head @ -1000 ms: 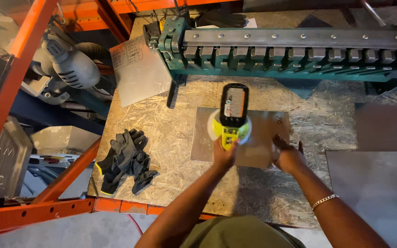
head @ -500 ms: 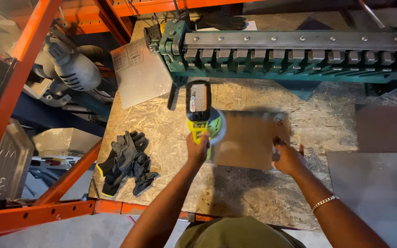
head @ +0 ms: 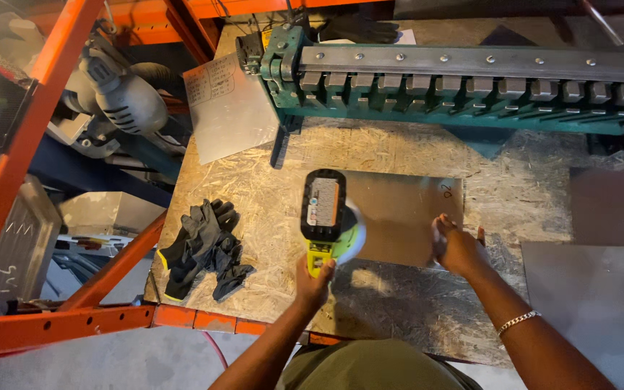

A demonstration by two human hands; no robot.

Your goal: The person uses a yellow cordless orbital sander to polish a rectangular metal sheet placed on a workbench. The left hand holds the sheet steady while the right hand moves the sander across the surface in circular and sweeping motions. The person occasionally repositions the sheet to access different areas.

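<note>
The cordless sander [head: 328, 217] sits pad-down at the left edge of the metal sheet [head: 406, 213], which lies flat on the chipboard desk [head: 269, 282]. Judging by the sheet's even, dull face, work on it looks barely begun, with most of the surface left. The left hand [head: 312, 278] is wrapped shut around the tool's near handle, forearm reaching straight forward. The right hand [head: 456, 245] presses down on the sheet's near right edge, blurred, fingers curled. Black gloves [head: 204, 249] lie to the left; a green bending brake [head: 464, 79] stands at the far side.

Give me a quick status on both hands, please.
Left hand grips sander on sheet. Right hand steadies sheet's edge. Gloves lie clear, left.
</note>
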